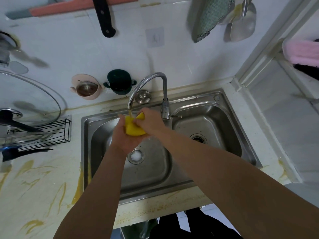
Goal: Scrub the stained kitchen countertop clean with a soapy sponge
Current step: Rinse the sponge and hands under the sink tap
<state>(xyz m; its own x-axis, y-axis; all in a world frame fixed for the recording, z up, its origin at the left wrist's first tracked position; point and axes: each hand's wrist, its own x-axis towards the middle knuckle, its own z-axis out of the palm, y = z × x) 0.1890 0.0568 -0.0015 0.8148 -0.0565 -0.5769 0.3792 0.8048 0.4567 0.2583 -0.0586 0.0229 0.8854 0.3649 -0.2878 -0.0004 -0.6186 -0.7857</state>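
Note:
Both hands hold a yellow sponge (pixel 132 128) over the left basin of the steel sink (pixel 151 171), right under the curved faucet (pixel 146 87), from which a thin stream of water runs onto it. My left hand (pixel 123 137) cups the sponge from below. My right hand (pixel 150 120) squeezes it from above, folding it. White foam sits on the left basin's drain (pixel 136 155). The pale countertop (pixel 34 192) to the left of the sink is smeared with yellow-brown stains, and more stains line the sink's front edge.
A black wire rack (pixel 51 133) with glass lids and black-handled utensils stands at the left. Two small cups (pixel 103 86) hang on the tiled wall behind the sink. A knife, a cloth and a ladle hang higher up. The right basin (pixel 207 131) holds nothing.

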